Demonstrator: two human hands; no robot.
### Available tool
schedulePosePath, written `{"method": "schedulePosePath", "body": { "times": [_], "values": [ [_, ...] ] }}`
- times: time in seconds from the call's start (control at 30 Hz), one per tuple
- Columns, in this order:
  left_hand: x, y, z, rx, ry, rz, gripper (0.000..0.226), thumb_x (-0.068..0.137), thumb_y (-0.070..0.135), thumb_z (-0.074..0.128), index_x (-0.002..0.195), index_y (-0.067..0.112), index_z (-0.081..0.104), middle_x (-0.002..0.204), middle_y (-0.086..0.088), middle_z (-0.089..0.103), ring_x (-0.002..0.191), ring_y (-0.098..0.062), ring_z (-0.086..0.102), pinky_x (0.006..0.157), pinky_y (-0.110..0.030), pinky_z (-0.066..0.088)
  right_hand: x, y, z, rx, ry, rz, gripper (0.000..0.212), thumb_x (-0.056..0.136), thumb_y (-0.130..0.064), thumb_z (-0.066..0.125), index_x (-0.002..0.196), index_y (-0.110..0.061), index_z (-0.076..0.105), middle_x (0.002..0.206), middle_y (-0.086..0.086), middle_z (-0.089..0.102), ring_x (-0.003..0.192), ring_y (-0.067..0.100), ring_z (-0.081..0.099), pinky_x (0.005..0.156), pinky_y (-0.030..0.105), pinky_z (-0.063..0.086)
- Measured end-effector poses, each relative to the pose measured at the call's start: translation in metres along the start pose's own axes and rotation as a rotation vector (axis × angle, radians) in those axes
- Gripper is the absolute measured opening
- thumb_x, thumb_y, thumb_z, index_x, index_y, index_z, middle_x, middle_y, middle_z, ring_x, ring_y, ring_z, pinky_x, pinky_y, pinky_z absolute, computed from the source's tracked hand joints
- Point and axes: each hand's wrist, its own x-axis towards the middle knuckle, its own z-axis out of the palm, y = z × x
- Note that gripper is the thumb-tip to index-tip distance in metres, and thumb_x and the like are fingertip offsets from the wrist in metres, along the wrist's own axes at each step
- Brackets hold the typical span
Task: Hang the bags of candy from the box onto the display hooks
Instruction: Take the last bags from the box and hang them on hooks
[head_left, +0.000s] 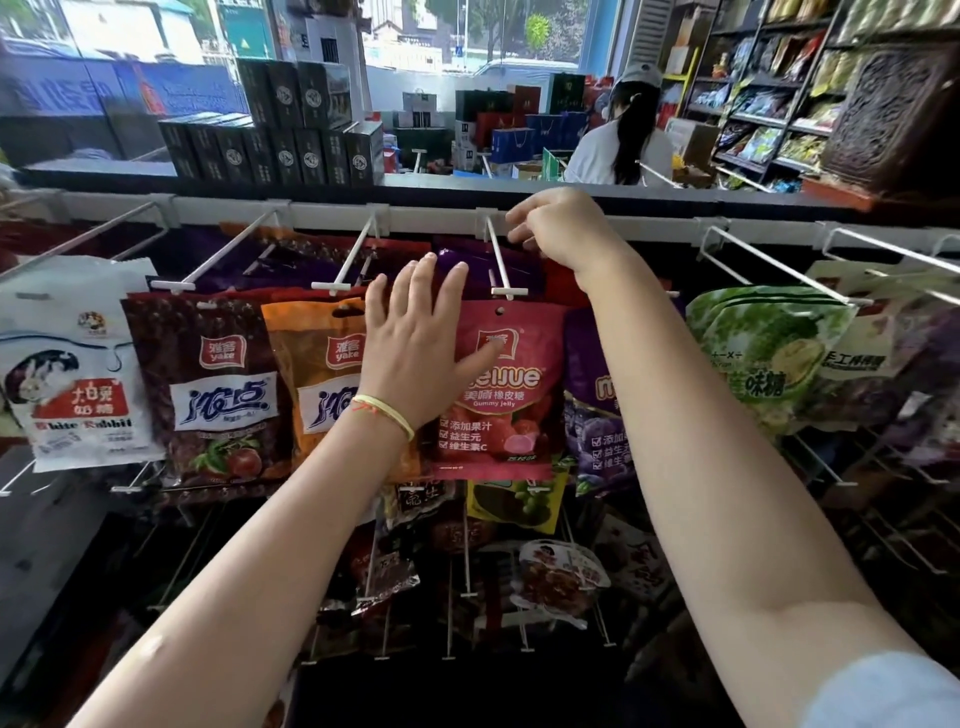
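A long white hook rail (332, 210) runs across a dark display rack, its white wire hooks (500, 260) carrying rows of candy bags. On the middle hook hangs a red gummy-jelly bag (511, 415), between an orange bag (317, 384) and a purple grape bag (597, 415). The left hand (421, 353) lies flat against the red bag, fingers straight. The right hand (558, 228) is curled at the hook's base, seemingly pinching something there; what exactly is hidden.

Black gift boxes (270, 148) stand stacked behind the rack by the window. A person in a cap (621, 140) faces snack-filled shelves (769, 104) at right.
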Motion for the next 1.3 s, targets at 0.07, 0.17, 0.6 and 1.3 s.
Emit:
{"method": "schedulePosePath", "body": {
  "times": [0.07, 0.17, 0.6, 1.3],
  "values": [
    [0.007, 0.000, -0.003, -0.018, -0.026, -0.014, 0.086, 0.088, 0.071, 0.050, 0.153, 0.016, 0.032, 0.155, -0.015, 0.037, 0.145, -0.032, 0.033, 0.120, -0.055, 0.015, 0.006, -0.004, 0.005, 0.037, -0.106, 0.104, 0.038, 0.106, -0.030, 0.034, 0.133, -0.013, 0.055, 0.100, 0.004, 0.075, 0.092, 0.019, 0.064, 0.096, 0.036, 0.048],
    [0.014, -0.002, -0.007, -0.009, -0.060, -0.019, 0.084, 0.087, 0.070, 0.050, 0.150, 0.016, 0.036, 0.138, -0.010, 0.053, 0.130, -0.030, 0.047, 0.116, -0.050, 0.024, 0.012, -0.003, 0.013, 0.040, -0.191, 0.185, 0.070, 0.104, -0.061, 0.016, 0.156, -0.016, 0.030, 0.105, 0.002, 0.074, 0.117, 0.031, 0.056, 0.116, 0.049, 0.026],
    [0.012, -0.006, -0.003, -0.120, 0.009, 0.036, 0.064, 0.085, 0.050, 0.064, 0.136, 0.013, 0.050, 0.117, -0.007, 0.059, 0.113, -0.029, 0.056, 0.105, -0.044, 0.035, 0.027, 0.004, 0.017, 0.091, -0.334, 0.128, 0.089, 0.096, -0.074, 0.009, 0.160, -0.012, 0.018, 0.089, 0.012, 0.077, 0.117, 0.026, 0.062, 0.116, 0.043, 0.032],
    [0.015, -0.005, 0.004, -0.084, -0.027, 0.030, 0.056, 0.090, 0.056, 0.053, 0.128, 0.016, 0.058, 0.111, -0.004, 0.060, 0.107, -0.027, 0.056, 0.105, -0.046, 0.033, 0.060, 0.016, 0.027, -0.071, -0.161, 0.119, 0.088, 0.100, -0.068, 0.009, 0.118, -0.007, 0.069, 0.115, 0.004, 0.071, 0.092, 0.013, 0.060, 0.094, 0.036, 0.034]
  ]
}}
